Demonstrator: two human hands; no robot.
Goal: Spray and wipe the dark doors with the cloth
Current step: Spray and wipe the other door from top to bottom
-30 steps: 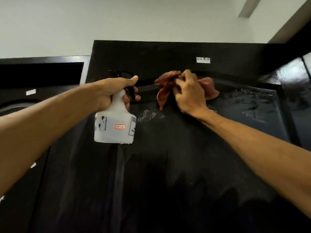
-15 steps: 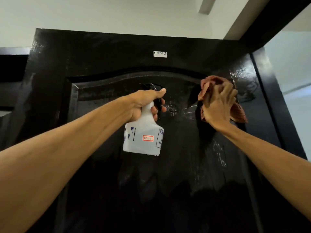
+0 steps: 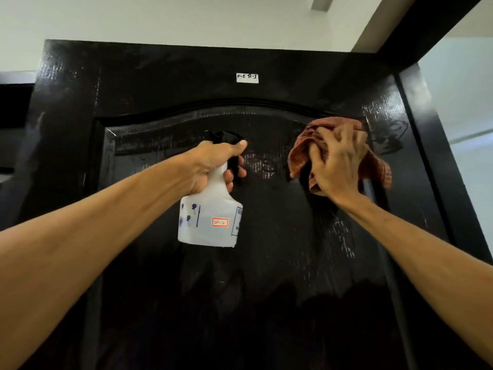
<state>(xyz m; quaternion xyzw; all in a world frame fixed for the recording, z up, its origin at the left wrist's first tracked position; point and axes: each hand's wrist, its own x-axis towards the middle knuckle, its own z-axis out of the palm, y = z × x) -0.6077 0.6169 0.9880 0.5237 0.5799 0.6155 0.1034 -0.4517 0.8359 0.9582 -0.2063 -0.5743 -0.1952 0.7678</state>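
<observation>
door: dark panelled door (image 3: 266,276) fills the view; the arched top moulding of its raised panel serves as landmark.
cloth: reddish-brown cloth (image 3: 301,148) is bunched against the panel's upper right corner, just under the right end of the arch.
right hand: right hand (image 3: 337,162) is on top of the cloth, fingers spread and bent over it, pressing it flat to the door.
spray bottle: white spray bottle (image 3: 210,217) hangs upright below the arch's centre, long axis vertical, black nozzle facing the door.
left hand: left hand (image 3: 216,162) is wrapped round the bottle neck, thumb over the top, fingers curled at the trigger; whether the trigger is squeezed cannot be told.
key relation: wet streaks lie below the arch between bottle and cloth, and lower down under the cloth; the right hand is nearer them.
judgement: wiping step, upper right; likely stroke is down or left from the arch.
label: small white label (image 3: 247,78) sits above the arch, untouched.
</observation>
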